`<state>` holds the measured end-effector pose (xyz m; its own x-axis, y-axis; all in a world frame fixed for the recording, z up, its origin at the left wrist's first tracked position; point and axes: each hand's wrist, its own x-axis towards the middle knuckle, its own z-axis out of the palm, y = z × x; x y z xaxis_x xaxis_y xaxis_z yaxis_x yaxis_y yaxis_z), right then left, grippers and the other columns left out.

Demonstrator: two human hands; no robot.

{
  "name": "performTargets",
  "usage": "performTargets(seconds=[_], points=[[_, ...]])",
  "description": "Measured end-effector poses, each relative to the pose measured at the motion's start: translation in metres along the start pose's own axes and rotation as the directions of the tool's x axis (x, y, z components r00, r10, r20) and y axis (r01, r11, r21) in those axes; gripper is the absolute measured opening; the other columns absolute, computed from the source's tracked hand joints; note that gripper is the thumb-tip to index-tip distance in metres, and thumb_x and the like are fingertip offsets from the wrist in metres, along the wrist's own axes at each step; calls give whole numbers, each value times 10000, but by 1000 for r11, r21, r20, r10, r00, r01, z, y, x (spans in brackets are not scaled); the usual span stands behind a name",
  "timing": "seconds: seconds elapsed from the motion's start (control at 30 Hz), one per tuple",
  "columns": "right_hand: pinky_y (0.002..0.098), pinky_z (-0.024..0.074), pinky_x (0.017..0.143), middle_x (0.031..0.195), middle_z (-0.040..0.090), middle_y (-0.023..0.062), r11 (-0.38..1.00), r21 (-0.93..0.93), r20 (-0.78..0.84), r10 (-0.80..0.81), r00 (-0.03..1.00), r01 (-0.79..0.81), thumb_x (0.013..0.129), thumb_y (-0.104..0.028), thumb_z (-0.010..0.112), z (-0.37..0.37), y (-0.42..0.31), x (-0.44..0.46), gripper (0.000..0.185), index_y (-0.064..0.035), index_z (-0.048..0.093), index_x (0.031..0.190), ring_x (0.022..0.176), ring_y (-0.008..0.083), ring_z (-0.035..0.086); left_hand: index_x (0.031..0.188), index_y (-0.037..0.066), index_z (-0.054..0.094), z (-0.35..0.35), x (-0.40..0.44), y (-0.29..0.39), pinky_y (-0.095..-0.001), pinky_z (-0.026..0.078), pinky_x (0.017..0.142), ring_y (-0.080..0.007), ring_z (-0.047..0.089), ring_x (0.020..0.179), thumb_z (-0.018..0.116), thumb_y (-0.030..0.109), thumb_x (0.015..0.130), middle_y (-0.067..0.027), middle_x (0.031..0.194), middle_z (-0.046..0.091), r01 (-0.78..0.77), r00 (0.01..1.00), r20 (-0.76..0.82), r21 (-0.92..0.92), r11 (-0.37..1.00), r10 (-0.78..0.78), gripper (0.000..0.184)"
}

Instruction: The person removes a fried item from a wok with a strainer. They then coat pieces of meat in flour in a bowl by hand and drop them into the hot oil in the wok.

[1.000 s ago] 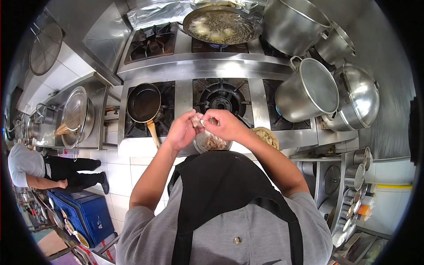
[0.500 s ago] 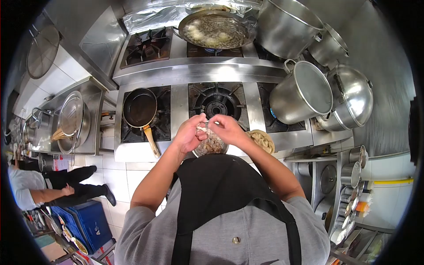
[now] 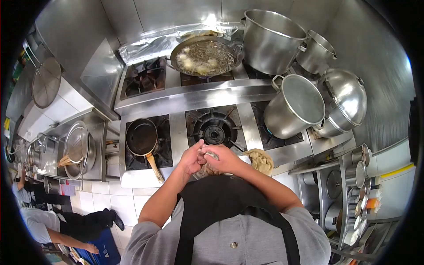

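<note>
My left hand (image 3: 191,160) and my right hand (image 3: 224,159) meet above the front edge of the stove, fingers curled together. Between them shows a small pale lump of food (image 3: 212,155); both hands are closed on it, and its exact kind is unclear. Right below is a bowl of pinkish-brown chopped filling (image 3: 206,171), mostly covered by my hands and the apron. A crumpled beige cloth (image 3: 259,161) lies just right of my right hand.
Behind, a wide wok (image 3: 205,57) holds bubbling oil with pale pieces frying. A frying pan (image 3: 141,137) rests on the left burner. Large stockpots (image 3: 295,106) and a domed steamer (image 3: 346,97) stand right. A co-worker (image 3: 57,225) bends at lower left.
The view has tilted up, showing more back wall. My fingers have closed in over the pale lump, and my right hand covers more of the bowl. The co-worker's arm has lowered.
</note>
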<state>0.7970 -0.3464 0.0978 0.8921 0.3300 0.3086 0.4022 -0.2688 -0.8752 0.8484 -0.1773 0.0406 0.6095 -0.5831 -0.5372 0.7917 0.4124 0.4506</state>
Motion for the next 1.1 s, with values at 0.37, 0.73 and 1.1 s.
performTargets(seconds=[0.37, 0.73, 1.1], points=[[281, 472, 642, 814, 649, 56, 936, -20, -175, 344, 923, -352, 918, -170, 624, -37, 40, -68, 174, -11, 665, 974, 682, 119, 548, 835, 102, 584, 14, 33, 69, -318, 474, 612, -147, 558, 668, 583, 320, 953, -29, 749, 575, 14, 999, -44, 477, 879, 8, 248], [254, 458, 628, 810, 633, 4, 806, 177, -245, 592, 767, -565, 935, -194, 620, -52, 79, -116, 179, -20, 657, 954, 672, 76, 527, 1032, -37, 603, 161, 140, 283, -306, 549, 710, -173, 613, 751, 463, 32, 933, -75, 881, 599, -344, 891, 165, 854, 390, 424, 184], [272, 424, 551, 669, 577, 17, 726, 224, -357, 682, 638, -651, 934, -234, 612, -56, 77, -161, 229, -22, 662, 1005, 588, 83, 492, 1035, 80, 664, 159, 262, 307, -456, 497, 895, -378, 627, 1051, 589, 118, 828, -211, 1082, 670, 195, 670, 260, 842, -503, 695, 224]])
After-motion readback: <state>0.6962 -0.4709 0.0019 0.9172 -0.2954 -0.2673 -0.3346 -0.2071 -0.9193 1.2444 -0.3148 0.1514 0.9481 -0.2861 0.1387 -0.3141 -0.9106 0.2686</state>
